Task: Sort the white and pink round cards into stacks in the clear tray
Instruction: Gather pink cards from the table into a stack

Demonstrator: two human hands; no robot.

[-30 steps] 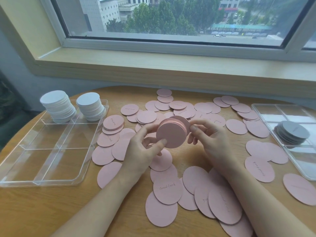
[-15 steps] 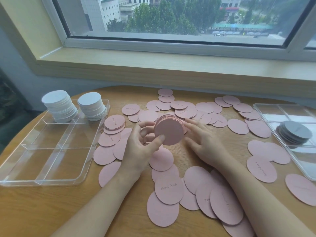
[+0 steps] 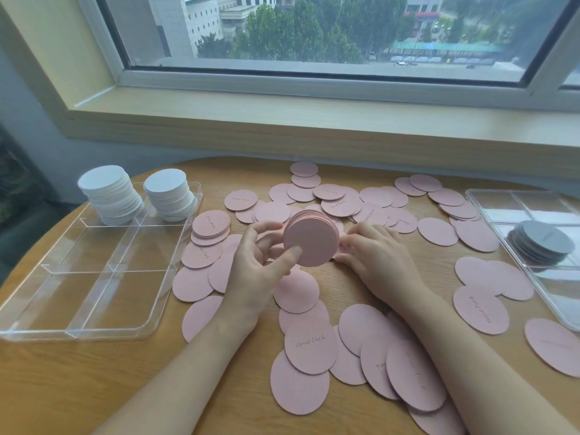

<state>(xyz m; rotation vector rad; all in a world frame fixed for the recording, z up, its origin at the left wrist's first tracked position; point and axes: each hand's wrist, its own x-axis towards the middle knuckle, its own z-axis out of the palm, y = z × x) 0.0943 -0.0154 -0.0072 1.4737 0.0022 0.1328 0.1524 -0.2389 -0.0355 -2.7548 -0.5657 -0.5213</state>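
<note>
Pink stack (image 3: 310,238) sat upright on edge mid-frame, w/ loose pink cards (image 3: 310,345) scattered all around. Two white stacks (image 3: 138,196) stood in clear tray (image 3: 94,332), upper left.

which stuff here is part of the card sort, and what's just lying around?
In play:
left hand gripping pink stack
right hand on loose pink cards
white stacks in left tray

Idle:
right tray
grey stack

left hand (image 3: 260,271): bare, no rings | right hand (image 3: 373,259): bare | forearms: unsleeved
</note>
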